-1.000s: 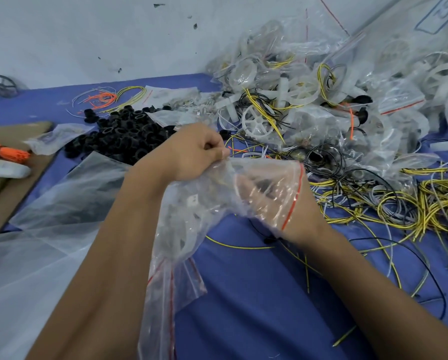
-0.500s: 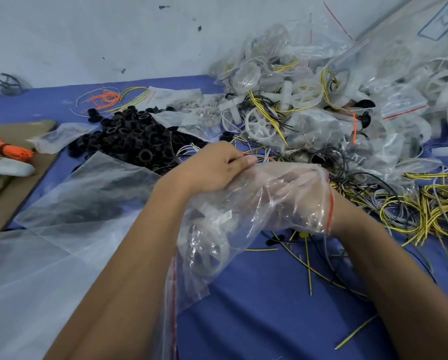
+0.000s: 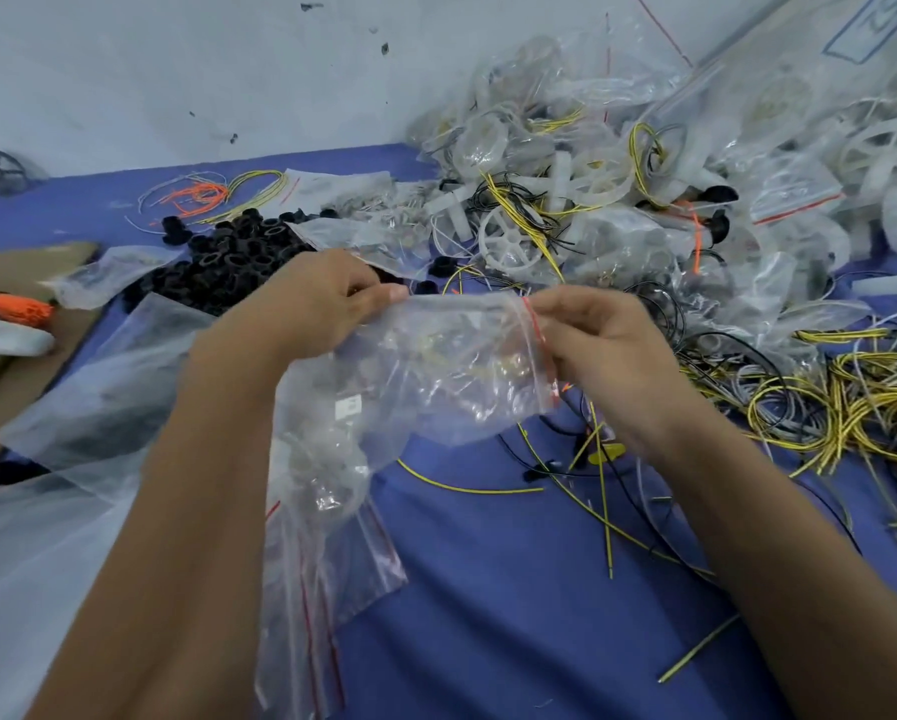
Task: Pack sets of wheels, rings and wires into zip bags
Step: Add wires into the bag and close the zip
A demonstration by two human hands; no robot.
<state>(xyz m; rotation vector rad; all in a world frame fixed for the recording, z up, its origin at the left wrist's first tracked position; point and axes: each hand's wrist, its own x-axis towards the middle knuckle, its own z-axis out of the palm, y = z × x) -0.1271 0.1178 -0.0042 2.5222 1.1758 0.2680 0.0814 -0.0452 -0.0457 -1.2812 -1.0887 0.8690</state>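
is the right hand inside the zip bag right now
No, the right hand is outside the zip bag, pinching its red-striped edge, while the left hand grips the other end.

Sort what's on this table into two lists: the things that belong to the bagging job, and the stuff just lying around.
Job:
zip bag, pinched by left hand and right hand
black rings
white wheel
yellow wires
packed bags

Lying about:
orange bundle
cardboard

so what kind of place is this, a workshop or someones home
Most likely a small kit-packing workbench: heaped filled bags against the wall, a pile of black rings, loose yellow wires, and both hands holding a zip bag.
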